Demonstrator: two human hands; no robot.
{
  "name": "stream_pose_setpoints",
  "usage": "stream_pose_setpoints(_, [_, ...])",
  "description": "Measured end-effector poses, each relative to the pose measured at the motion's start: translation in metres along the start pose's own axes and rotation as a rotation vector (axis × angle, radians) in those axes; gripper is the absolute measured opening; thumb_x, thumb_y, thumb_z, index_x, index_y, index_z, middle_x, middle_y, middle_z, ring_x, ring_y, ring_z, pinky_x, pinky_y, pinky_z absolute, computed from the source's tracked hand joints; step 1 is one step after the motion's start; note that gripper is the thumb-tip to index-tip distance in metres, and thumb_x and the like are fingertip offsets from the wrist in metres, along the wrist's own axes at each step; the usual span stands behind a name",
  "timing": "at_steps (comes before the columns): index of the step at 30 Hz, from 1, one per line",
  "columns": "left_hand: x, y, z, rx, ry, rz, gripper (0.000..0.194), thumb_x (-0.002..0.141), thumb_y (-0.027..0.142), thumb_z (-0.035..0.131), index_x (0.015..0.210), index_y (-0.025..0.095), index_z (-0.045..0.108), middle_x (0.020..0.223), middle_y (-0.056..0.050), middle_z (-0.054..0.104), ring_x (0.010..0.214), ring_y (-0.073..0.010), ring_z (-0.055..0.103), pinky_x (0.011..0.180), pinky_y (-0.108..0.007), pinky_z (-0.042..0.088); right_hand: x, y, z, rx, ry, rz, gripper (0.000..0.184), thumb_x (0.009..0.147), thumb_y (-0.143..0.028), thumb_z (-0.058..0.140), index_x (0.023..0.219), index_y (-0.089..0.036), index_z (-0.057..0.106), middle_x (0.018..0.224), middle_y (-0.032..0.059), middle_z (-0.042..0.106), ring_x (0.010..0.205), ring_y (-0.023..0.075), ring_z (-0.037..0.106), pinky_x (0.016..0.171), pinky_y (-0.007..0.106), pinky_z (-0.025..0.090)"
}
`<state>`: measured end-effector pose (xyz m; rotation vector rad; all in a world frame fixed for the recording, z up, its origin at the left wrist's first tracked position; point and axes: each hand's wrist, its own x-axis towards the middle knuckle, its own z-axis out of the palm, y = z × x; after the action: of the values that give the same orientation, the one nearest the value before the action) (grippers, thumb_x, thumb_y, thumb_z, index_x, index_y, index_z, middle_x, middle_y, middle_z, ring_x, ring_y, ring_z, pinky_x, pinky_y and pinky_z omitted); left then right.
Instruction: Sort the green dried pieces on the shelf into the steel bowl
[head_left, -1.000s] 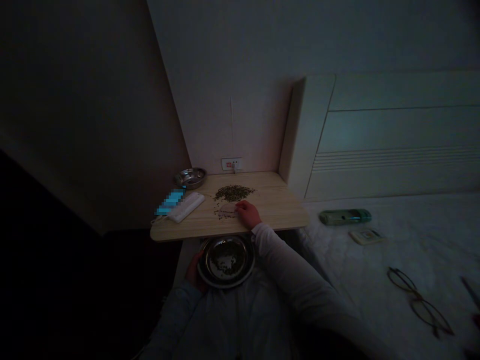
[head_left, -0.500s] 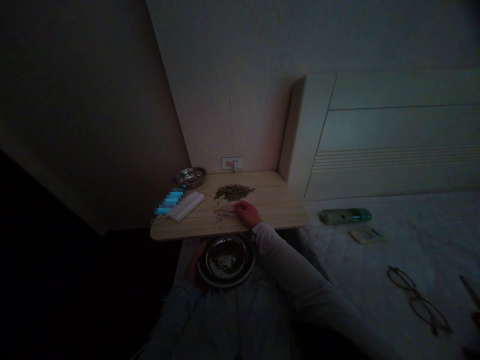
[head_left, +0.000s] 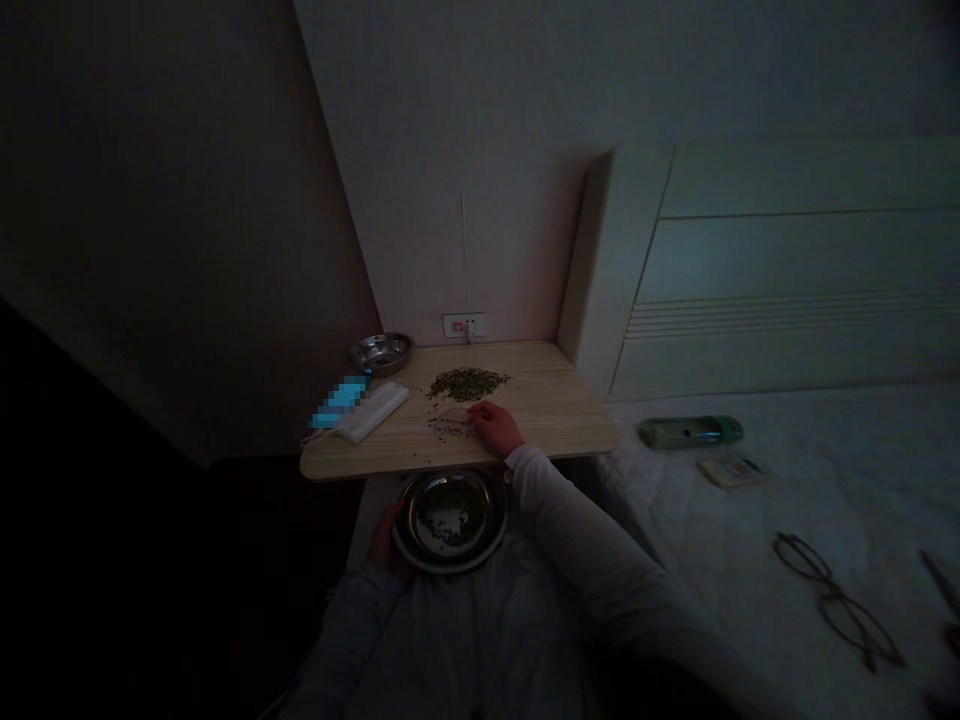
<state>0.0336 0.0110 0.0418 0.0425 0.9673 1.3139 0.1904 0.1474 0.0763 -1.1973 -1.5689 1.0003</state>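
My left hand (head_left: 388, 540) is closed on the left rim of a round metal bowl (head_left: 491, 545), held just below the table's front edge. Small dark green seed-like bits lie scattered over the bowl's bottom. Above the tabletop, my right hand (head_left: 493, 428) pinches a thin, see-through, pinkish flat piece (head_left: 452, 420) by its right end. It lies low over a few loose bits on the wood. Just behind it spreads a pile of the green bits (head_left: 468, 384). In the dim light their exact kind is hard to make out.
On the wooden table (head_left: 555, 400) stand a second metal bowl (head_left: 381, 352), a white power strip (head_left: 375, 412) and a lit phone (head_left: 340, 402). A wall socket (head_left: 464, 325) is behind. The bed at right bears a green case (head_left: 691, 432), a small pale box (head_left: 733, 471) and glasses (head_left: 836, 595).
The bowl in my left hand has shifted slightly left. A few bits now lie nearer the table's front edge. My right hand has barely moved.
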Motion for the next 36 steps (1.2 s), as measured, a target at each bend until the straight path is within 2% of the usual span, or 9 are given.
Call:
stream_pose_setpoints(7, [-0.007,0.004,-0.005,-0.036,0.063,0.044,0.021,0.068,0.022,0.043,0.068,0.013,0.062,0.06,-0.007,0.066,0.082,-0.0219,0.057,0.079,-0.036,0.04,-0.001,-0.003,-0.001,-0.031,0.017,0.003,0.015,0.06,-0.019,0.05,0.075,-0.016,0.055,0.068,-0.0009,0.059,0.065,0.0097,0.053,0.067,0.025,0.041])
stream_pose_setpoints(13, [-0.008,0.005,-0.011,-0.089,0.103,0.084,0.022,0.069,0.021,0.042,0.064,0.014,0.062,0.061,-0.006,0.066,0.078,-0.0203,0.059,0.077,-0.035,0.042,-0.002,0.001,0.003,0.057,0.031,-0.011,0.016,0.063,-0.021,0.048,0.078,-0.016,0.053,0.07,0.0,0.059,0.066,0.0092,0.053,0.067,0.024,0.041])
stream_pose_setpoints(17, [-0.011,0.004,-0.013,-0.119,0.161,0.09,0.02,0.069,0.02,0.043,0.062,0.015,0.061,0.061,-0.005,0.066,0.079,-0.0197,0.058,0.076,-0.034,0.042,-0.013,-0.002,0.015,0.052,0.042,-0.044,0.02,0.064,-0.024,0.049,0.082,-0.016,0.052,0.071,0.0,0.058,0.065,0.0093,0.053,0.064,0.024,0.042])
stream_pose_setpoints(24, [-0.022,0.006,-0.015,-0.182,0.238,0.137,0.019,0.068,0.02,0.043,0.065,0.016,0.062,0.058,-0.004,0.065,0.084,-0.0198,0.057,0.077,-0.035,0.041,-0.029,-0.022,0.04,-0.166,-0.055,-0.163,0.022,0.066,-0.02,0.045,0.087,-0.018,0.053,0.072,0.0001,0.057,0.066,0.0097,0.051,0.065,0.023,0.04])
stream_pose_setpoints(36, [-0.018,0.005,-0.017,-0.196,0.195,0.102,0.02,0.067,0.022,0.043,0.062,0.016,0.061,0.059,-0.006,0.065,0.086,-0.0219,0.056,0.079,-0.037,0.04,-0.031,-0.012,0.043,-0.229,-0.052,-0.114,0.023,0.065,-0.019,0.044,0.085,-0.019,0.055,0.067,-0.0009,0.056,0.062,0.0099,0.049,0.061,0.023,0.038])
